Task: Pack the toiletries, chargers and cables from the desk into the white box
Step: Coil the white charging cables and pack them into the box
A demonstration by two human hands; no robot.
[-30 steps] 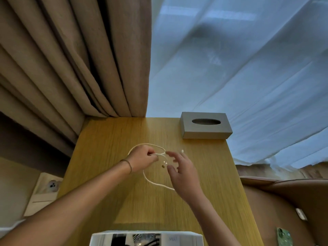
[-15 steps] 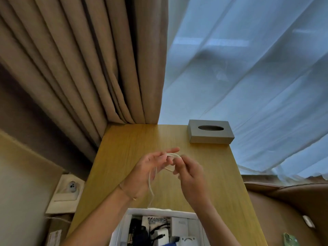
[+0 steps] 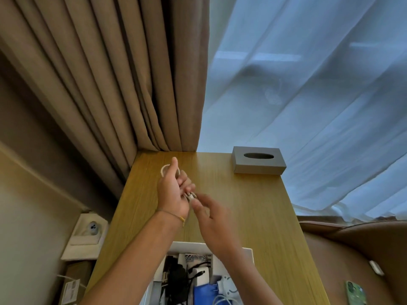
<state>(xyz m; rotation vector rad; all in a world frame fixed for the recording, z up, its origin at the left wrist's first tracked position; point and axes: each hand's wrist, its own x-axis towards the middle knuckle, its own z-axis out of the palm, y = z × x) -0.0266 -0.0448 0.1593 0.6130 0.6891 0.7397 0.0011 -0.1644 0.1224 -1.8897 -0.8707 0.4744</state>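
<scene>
My left hand is raised above the wooden desk and is closed around a coiled white cable; a loop sticks out above its fingers. My right hand pinches the cable's plug ends just below the left fingers. The white box sits at the desk's near edge under my forearms. It holds black cables, white chargers and a blue item.
A grey tissue box stands at the desk's far right corner. Brown curtains and a sheer white curtain hang behind. A wall socket is low on the left. A green phone lies on the brown seat at right.
The cable was spread in a loose loop on the desk; both hands have lifted it and gathered it into a small coil in the left hand. The view shifted, showing more of the box.
</scene>
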